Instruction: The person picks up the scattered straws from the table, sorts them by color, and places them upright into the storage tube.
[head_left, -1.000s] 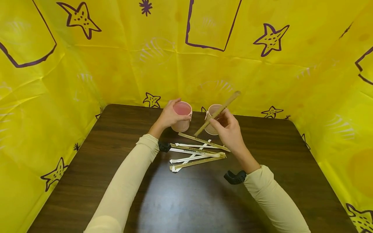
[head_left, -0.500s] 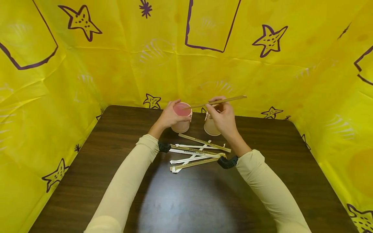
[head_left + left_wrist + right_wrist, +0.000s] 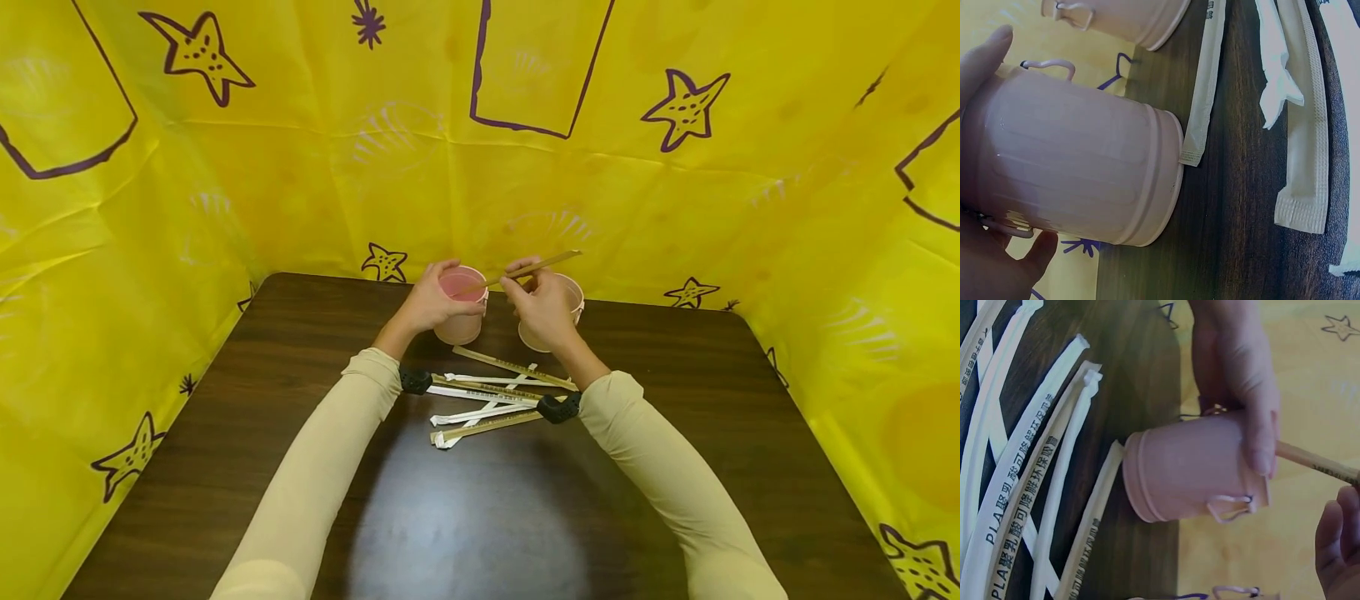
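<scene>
1. Nearest: cream sleeves [image 3: 300, 467], soft cloth bunched at the cuffs, black moulded wrist mounts [image 3: 558, 408] just ahead. Counter [image 3: 465, 517] is dark wood-grain with a glare patch.
2. Mid-counter: loose criss-cross pile of slim wrapped straws, same layout as a second ago. White straws [image 3: 483, 413] have smooth sleeves, twisted ends; brown straws [image 3: 502, 365] have flat kraft-type sleeves, crimped ends, PLA printing.
3. Right hand [image 3: 551, 312]: just shifted left, away from the right pail's mouth. Fingers [image 3: 1335, 531] pinch one kraft-wrapped straw [image 3: 556, 259], not released.
4. That straw pointed down over the pile a second ago; now it lies shallow, lead end inside the left pail's mouth, tail up past the hand. So it's in but not standing in there; can't tell if the tip touches the inner wall.
5. Left hand [image 3: 437, 300]: grasping the left pail [image 3: 459, 327] round its rim, grip unchanged, pail upright. Pink, shiny, fluted sides, ridge near the base, small loop handles.
6. Right pail [image 3: 534, 337]: matching, upright, partly behind the right hand.
7. Farthest: yellow backdrop [image 3: 525, 192], creased sheet, purple starfish outlines.
</scene>
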`<state>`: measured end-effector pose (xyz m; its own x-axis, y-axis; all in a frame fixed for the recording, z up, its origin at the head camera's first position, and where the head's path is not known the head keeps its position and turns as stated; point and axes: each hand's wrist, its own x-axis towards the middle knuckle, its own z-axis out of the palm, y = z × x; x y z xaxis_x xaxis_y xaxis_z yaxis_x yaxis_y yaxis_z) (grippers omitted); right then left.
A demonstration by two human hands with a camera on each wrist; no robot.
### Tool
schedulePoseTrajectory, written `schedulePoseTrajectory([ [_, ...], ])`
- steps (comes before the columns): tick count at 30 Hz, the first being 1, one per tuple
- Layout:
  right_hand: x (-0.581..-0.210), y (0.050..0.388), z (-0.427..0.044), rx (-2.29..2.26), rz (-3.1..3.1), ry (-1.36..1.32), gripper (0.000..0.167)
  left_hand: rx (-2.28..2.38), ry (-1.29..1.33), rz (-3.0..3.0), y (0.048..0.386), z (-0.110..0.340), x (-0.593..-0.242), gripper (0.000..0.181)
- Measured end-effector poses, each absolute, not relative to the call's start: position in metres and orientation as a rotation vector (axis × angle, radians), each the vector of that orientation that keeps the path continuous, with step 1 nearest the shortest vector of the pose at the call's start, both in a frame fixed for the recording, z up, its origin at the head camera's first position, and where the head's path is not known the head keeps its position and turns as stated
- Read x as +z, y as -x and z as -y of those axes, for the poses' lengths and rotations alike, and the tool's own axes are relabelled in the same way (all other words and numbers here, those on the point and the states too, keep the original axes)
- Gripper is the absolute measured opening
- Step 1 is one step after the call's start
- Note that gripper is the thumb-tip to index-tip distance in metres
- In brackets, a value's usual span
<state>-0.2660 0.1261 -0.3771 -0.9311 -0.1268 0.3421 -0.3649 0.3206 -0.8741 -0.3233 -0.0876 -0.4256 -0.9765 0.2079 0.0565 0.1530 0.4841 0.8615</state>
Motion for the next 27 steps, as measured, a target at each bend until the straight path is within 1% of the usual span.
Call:
schedulePoseTrajectory([
  [12, -0.393, 0.277, -0.112, 1.640, 2.428, -0.440, 0.019, 1.570, -0.334, -2.614, 0.325, 0.089, -0.429, 0.108],
  [27, -0.398, 0.280, -0.108, 1.658, 2.473, -0.416, 0.023, 1.571, -0.360, -2.616, 0.324, 0.090, -0.429, 0.105],
])
